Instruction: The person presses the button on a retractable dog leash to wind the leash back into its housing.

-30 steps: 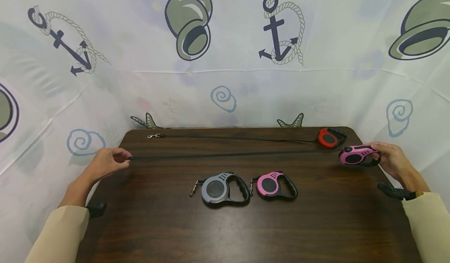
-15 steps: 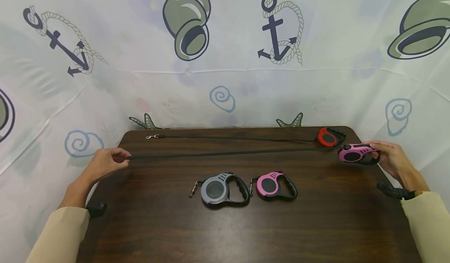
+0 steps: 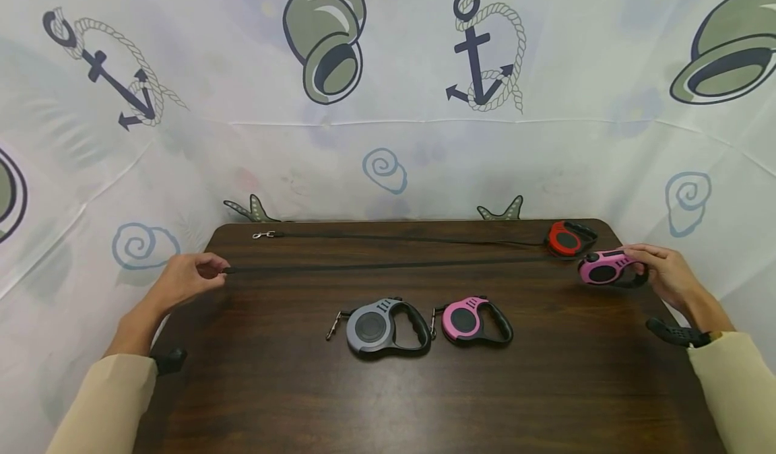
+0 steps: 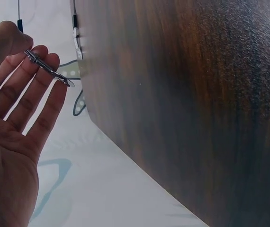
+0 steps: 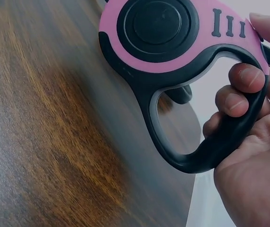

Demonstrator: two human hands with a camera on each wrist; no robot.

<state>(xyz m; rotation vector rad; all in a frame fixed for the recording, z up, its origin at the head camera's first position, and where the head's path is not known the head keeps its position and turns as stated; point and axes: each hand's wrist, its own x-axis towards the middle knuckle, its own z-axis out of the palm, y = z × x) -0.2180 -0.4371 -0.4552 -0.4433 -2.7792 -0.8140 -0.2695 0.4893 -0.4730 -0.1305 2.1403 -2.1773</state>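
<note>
Pink leash [image 3: 603,275], held just in front of the red leash [image 3: 565,240], should be light, its shell stiff and smooth, its strap [image 3: 376,265] soft; best gripped by the handle [image 5: 229,143]. Right hand [image 3: 669,275] curls round that handle; well left of the red leash, left hand [image 3: 186,283] pinches the clip [image 4: 45,65], other fingers loosely extended.

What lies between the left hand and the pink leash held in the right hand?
In the head view, a black cord runs nearly straight from the left hand to the pink leash in the right hand.
</note>
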